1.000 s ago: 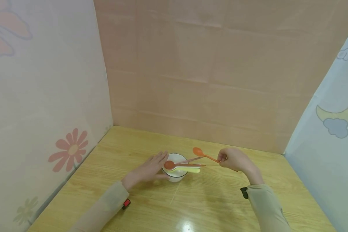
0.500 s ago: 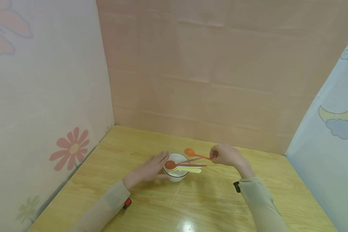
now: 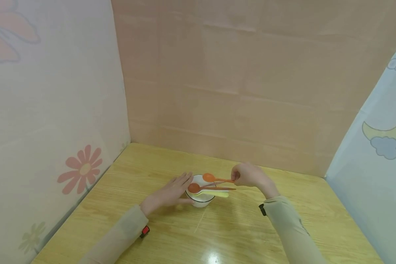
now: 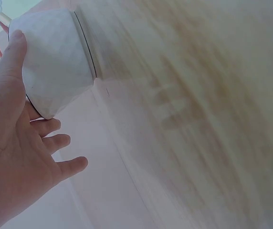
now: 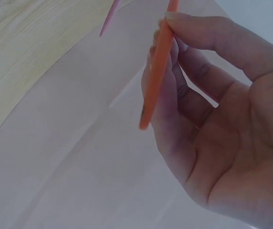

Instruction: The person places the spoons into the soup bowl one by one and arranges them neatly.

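My left hand lies against the left side of a white bowl with a dark rim. Its straight fingers touch the far left side and the thumb is at the near side; in the left wrist view the thumb lies along the bowl's patterned wall. Inside the bowl rest a red-orange spoon, a yellow spoon, a pink spoon and a white handle, their handles sticking out rightward. My right hand pinches an orange spoon by its handle, the spoon's head over the bowl's back rim.
The wooden table has a peach cloth wall behind it. A flower-printed cloth hangs at the left, and a cloth with moon and cloud prints at the right.
My right hand has carried the orange spoon leftward, from right of the bowl to over its back rim. The left hand and bowl have stayed in place.
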The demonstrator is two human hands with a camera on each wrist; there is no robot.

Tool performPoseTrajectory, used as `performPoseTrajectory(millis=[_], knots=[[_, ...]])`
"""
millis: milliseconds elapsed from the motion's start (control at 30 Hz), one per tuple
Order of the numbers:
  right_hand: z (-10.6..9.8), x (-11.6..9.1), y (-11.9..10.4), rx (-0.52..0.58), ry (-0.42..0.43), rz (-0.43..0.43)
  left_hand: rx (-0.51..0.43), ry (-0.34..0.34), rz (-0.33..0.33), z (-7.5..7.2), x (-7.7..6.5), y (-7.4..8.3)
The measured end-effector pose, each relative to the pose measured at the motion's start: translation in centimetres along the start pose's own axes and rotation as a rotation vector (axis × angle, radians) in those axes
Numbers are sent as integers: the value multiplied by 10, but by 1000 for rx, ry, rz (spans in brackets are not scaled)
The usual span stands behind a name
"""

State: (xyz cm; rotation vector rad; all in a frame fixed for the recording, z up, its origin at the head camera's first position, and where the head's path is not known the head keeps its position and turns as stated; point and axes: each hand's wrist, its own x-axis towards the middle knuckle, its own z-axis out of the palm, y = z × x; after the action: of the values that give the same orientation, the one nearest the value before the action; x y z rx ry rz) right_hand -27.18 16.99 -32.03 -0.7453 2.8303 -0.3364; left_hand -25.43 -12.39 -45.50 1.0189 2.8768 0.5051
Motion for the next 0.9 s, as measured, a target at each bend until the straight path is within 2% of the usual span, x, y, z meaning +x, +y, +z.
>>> performPoseTrajectory(millis=[300, 900], knots=[[3, 8, -7, -18, -11, -39, -12, -7, -4, -1, 0, 1], [10, 25, -22, -74, -53, -24, 10, -2, -6, 1, 0, 0]])
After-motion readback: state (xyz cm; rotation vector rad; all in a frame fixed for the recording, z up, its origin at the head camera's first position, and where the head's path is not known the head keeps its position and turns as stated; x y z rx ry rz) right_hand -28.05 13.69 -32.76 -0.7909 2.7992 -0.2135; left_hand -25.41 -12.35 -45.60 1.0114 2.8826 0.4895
